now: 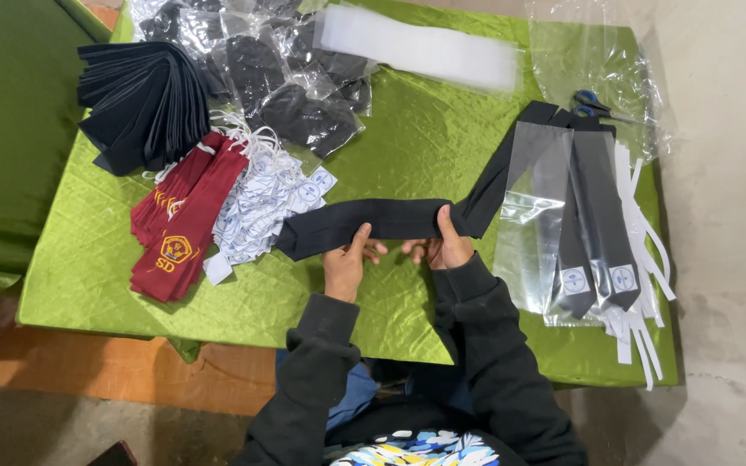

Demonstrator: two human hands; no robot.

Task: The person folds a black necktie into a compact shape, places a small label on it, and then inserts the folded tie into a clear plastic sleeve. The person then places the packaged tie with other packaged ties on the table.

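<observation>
A long black necktie (364, 223) stretches across the green table cloth (416, 147), its narrow end running up to the right. My left hand (347, 259) grips its lower edge near the middle. Just to the right, my right hand (444, 246) pinches the same tie with the thumb on top. Both wrists are in dark sleeves.
Bagged black ties with white strips (602, 224) lie at right, blue-handled scissors (593, 103) behind them. Maroon ties (183, 233), white elastic loops (261, 198), a fan of black ties (144, 99) and bagged dark items (295, 78) fill the left. A white strip (420, 47) lies at the back.
</observation>
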